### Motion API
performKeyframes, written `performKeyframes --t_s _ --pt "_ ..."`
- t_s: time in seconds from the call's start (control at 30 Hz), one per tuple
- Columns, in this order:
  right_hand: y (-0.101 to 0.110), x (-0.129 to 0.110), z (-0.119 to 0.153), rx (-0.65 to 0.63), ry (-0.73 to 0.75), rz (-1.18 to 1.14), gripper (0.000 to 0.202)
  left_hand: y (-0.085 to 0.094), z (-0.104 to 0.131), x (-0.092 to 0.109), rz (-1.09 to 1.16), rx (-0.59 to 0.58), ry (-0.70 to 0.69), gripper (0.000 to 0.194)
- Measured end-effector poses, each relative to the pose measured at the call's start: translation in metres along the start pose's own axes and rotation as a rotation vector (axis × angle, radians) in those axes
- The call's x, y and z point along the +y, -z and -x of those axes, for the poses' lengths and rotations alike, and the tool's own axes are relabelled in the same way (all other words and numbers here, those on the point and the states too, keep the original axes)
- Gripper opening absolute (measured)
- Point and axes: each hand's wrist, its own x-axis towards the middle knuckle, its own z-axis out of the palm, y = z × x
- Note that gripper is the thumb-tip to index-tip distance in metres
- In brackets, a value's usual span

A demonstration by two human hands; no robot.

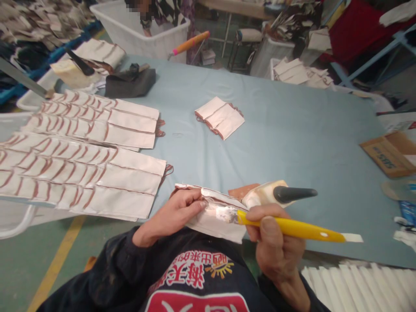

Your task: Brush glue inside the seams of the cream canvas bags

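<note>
note cream fabric piece (216, 227) between the hands at the near edge of the blue table (286, 125), held by left hand (180, 209), thumb and bent fingers together on it; note right hand (276, 240) grasping yellow brush (292, 227), whitened bristles (228, 214) on the fabric. see brown strip (224, 199) and white smears (206, 192) on the piece. find pale container (260, 195) just beyond brush, overlapping panels (130, 182) at left, open room ahead, then small folded piece (221, 117), then white bin (162, 45) past the far edge.

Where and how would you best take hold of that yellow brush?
Probably by its slim yellow handle, from the right: it stretches that way, clear of the white-smeared bristles. The right hand grips it just behind them.
</note>
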Motion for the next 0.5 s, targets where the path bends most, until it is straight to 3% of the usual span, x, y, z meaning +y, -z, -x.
performKeyframes --t_s 0.17,0.33,0.43,0.5 --pt "0.014 0.004 -0.023 -0.091 0.055 -0.066 0.028 0.009 -0.006 -0.001 0.253 -0.118 0.207 0.031" --pt "0.018 0.016 -0.039 -0.246 0.258 0.162 0.021 0.011 -0.009 0.007 0.333 -0.212 0.21 0.027" --pt "0.013 0.017 -0.046 -0.269 0.454 0.292 0.018 0.009 -0.008 0.01 0.348 -0.216 0.215 0.029" --pt "0.013 0.016 -0.045 -0.253 0.501 0.317 0.02 0.008 -0.008 0.01 0.388 -0.191 0.201 0.034"
